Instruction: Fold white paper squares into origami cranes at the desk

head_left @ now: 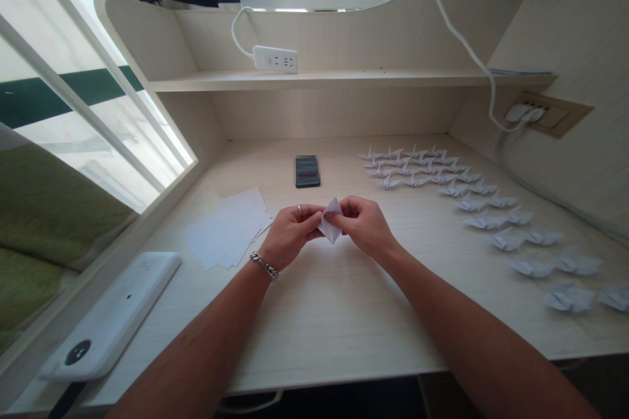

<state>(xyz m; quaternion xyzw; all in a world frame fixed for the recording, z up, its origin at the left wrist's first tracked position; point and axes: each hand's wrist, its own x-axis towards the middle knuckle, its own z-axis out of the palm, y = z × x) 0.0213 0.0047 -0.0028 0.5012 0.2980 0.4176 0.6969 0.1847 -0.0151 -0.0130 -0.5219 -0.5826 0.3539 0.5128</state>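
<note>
Both my hands meet over the middle of the pale wooden desk (344, 314), pinching a small folded piece of white paper (331, 220). My left hand (289, 232), with a ring and a metal bracelet, grips the paper's left side. My right hand (366, 226) holds its right side with fingers closed. A loose stack of flat white paper sheets (228, 232) lies just left of my left hand. Several finished white paper cranes (472, 200) are lined up in rows along the right side of the desk.
A dark phone-like block (307, 171) lies behind my hands. A white flat device (115, 317) rests at the desk's left front edge. A white power strip (275, 59) sits on the shelf, and a white cable (472, 52) runs to a wall socket (533, 112).
</note>
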